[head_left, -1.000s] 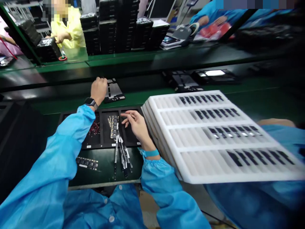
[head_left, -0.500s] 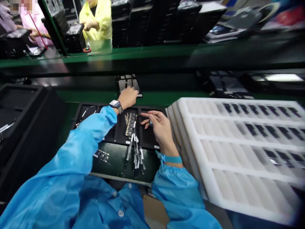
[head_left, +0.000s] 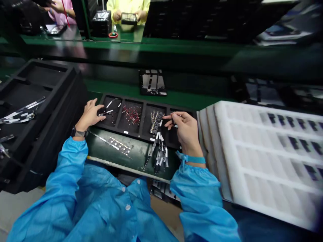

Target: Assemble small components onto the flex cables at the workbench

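This site is an electronics assembly line in a factory. A green conveyor belt (head_left: 131, 90) runs along the workstations, which carry a black compartment tray (head_left: 131, 106) and a white foam tray (head_left: 254, 174) of small parts. Personnel wear blue (head_left: 101, 205) and yellow smocks (head_left: 128, 5).

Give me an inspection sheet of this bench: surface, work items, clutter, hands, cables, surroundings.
surface: dark green mat in front of a black compartment tray.
work items: red small parts, gold-contact strips, white-tipped strips, chip strip on the mat.
clutter: loose pale strips in black foam trays at left.
hands: left hand beside a dark piece; right hand pinched, held item unclear.
cables: nothing seen.
surroundings: stacked white foam trays at right; panel tray on green belt; co-worker in yellow beyond.
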Available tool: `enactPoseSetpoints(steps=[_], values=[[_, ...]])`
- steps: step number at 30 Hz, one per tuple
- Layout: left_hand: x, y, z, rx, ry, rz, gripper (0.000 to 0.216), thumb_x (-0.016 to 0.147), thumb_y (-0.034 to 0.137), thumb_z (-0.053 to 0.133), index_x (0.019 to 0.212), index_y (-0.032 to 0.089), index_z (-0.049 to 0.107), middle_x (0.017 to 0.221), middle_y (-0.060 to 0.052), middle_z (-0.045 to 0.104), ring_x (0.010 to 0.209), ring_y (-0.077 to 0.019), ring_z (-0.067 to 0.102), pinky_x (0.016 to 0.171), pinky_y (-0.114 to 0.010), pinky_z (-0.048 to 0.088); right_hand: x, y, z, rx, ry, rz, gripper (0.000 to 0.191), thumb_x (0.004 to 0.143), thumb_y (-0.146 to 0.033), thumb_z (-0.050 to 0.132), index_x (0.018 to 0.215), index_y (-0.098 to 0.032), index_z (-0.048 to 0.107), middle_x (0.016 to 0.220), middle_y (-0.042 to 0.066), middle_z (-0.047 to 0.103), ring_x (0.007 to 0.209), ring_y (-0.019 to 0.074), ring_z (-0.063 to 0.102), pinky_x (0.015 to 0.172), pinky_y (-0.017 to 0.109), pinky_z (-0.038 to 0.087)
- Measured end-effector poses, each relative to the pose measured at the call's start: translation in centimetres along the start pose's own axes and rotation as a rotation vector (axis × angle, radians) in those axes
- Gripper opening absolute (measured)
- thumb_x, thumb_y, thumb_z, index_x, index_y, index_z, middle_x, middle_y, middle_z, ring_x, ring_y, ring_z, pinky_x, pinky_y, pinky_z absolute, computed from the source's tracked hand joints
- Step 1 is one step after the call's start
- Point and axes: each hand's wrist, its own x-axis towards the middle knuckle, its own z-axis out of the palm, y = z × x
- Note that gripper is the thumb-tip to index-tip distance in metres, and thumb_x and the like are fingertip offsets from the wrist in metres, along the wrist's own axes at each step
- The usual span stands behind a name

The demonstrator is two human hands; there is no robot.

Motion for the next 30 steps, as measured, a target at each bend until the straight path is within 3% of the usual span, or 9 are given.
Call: enactPoseSetpoints(steps=[3, 6, 10, 17, 22, 25, 28, 30], values=[[1.7, -0.3, 1.4, 0.017, 0.002, 0.011, 0.019, 0.077, 0.02, 0.089, 0.091, 0.022, 0.076, 0.161, -0.016, 0.053, 0.157, -0.0443, 0.033, 0.128, -0.065, 0.028, -0.1, 0.2, -0.3, -0.016, 0.025, -0.002, 0.04, 0.081, -0.055, 0.086, 0.089, -0.023, 0.064, 0.084, 0.007, 0.082, 0.054, 0.015, 0.067, 0.046, 0.024, 0.049], [2.9, -1.0, 0.9, -0.032, -0.012, 0.04, 0.016, 0.078, 0.024, 0.086, 0.074, 0.022, 0.071, 0.146, -0.013, 0.066, 0.144, -0.0425, 0.049, 0.121, -0.063, 0.038, -0.1, 0.3, -0.4, -0.034, 0.024, 0.01, 0.041, 0.08, -0.056, 0.087, 0.09, -0.023, 0.064, 0.084, 0.007, 0.082, 0.055, 0.0152, 0.067, 0.046, 0.024, 0.049], [4.6, -1.7, 0.0, -0.097, -0.013, 0.095, 0.017, 0.077, 0.028, 0.085, 0.072, 0.023, 0.07, 0.13, -0.011, 0.073, 0.126, -0.0375, 0.059, 0.116, -0.057, 0.043, -0.2, 0.2, -0.3, -0.036, 0.008, 0.021, 0.042, 0.08, -0.055, 0.087, 0.09, -0.021, 0.065, 0.085, 0.008, 0.081, 0.055, 0.0145, 0.066, 0.048, 0.024, 0.049], [8.1, -0.4, 1.0, -0.079, -0.027, 0.078, 0.009, 0.077, 0.019, 0.079, 0.078, 0.021, 0.07, 0.121, -0.012, 0.071, 0.122, -0.035, 0.06, 0.118, -0.053, 0.042, -0.3, -0.1, -0.2, -0.066, -0.008, 0.03, 0.041, 0.081, -0.057, 0.086, 0.089, -0.022, 0.065, 0.084, 0.008, 0.082, 0.056, 0.0152, 0.066, 0.048, 0.025, 0.049], [5.7, -1.0, 0.5, -0.085, 0.138, 0.055, 0.023, 0.082, 0.021, 0.079, 0.104, 0.021, 0.073, 0.133, -0.013, 0.066, 0.131, -0.0353, 0.056, 0.123, -0.053, 0.038, -0.3, -0.2, -0.5, -0.088, 0.018, -0.011, 0.037, 0.082, -0.053, 0.082, 0.093, -0.022, 0.066, 0.084, 0.007, 0.079, 0.056, 0.0147, 0.063, 0.048, 0.026, 0.048], [3.2, -1.8, -0.2, -0.072, 0.214, 0.019, 0.033, 0.085, 0.024, 0.08, 0.117, 0.022, 0.072, 0.143, -0.014, 0.062, 0.138, -0.0368, 0.053, 0.126, -0.055, 0.036, -0.7, -1.8, -0.5, -0.126, 0.003, -0.059, 0.032, 0.085, -0.051, 0.079, 0.096, -0.023, 0.07, 0.079, 0.003, 0.072, 0.055, 0.0138, 0.055, 0.048, 0.027, 0.043], [1.9, -2.0, -0.4, -0.058, 0.163, -0.003, 0.049, 0.084, 0.029, 0.085, 0.13, 0.024, 0.071, 0.156, -0.016, 0.053, 0.147, -0.04, 0.046, 0.127, -0.058, 0.034, -1.5, -5.3, 1.2, -0.243, -0.097, -0.125, 0.024, 0.091, -0.049, 0.075, 0.093, -0.025, 0.074, 0.071, 0.001, 0.062, 0.058, 0.0153, 0.051, 0.052, 0.029, 0.041], [1.9, -1.7, -0.2, -0.044, 0.081, 0.023, 0.049, 0.08, 0.03, 0.09, 0.125, 0.026, 0.074, 0.164, -0.015, 0.048, 0.155, -0.0424, 0.037, 0.129, -0.062, 0.029, -2.0, -7.8, 3.8, -0.372, -0.213, -0.21, 0.019, 0.095, -0.044, 0.073, 0.092, -0.025, 0.076, 0.074, 0.003, 0.065, 0.066, 0.018, 0.056, 0.059, 0.031, 0.045]])
